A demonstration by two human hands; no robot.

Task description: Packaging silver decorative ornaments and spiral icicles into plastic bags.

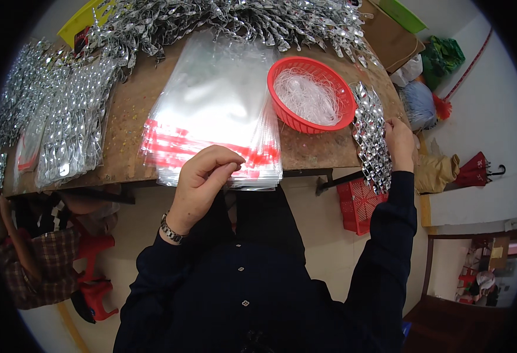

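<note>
My left hand point(202, 182), with a metal watch at its wrist, hovers over the near end of a stack of clear plastic bags point(217, 88) with red-printed bands. Thumb and forefinger are pinched together; anything between them is too small to make out. At the table's right edge my right hand point(401, 144) is closed beside a bundle of silver faceted strands point(371, 135), which hangs partly over the edge. Its fingertips are partly hidden, so what they grip does not show. Between the bags and that bundle sits a red plastic basket point(311, 125) of fine clear threads point(308, 97).
A large heap of silver strands point(229, 20) covers the table's far side. Filled bags of silver strands point(76, 123) lie at the left. Another person point(40, 259) sits beyond the left edge. A red crate point(355, 209) stands on the floor below the right edge, near a red umbrella point(475, 170).
</note>
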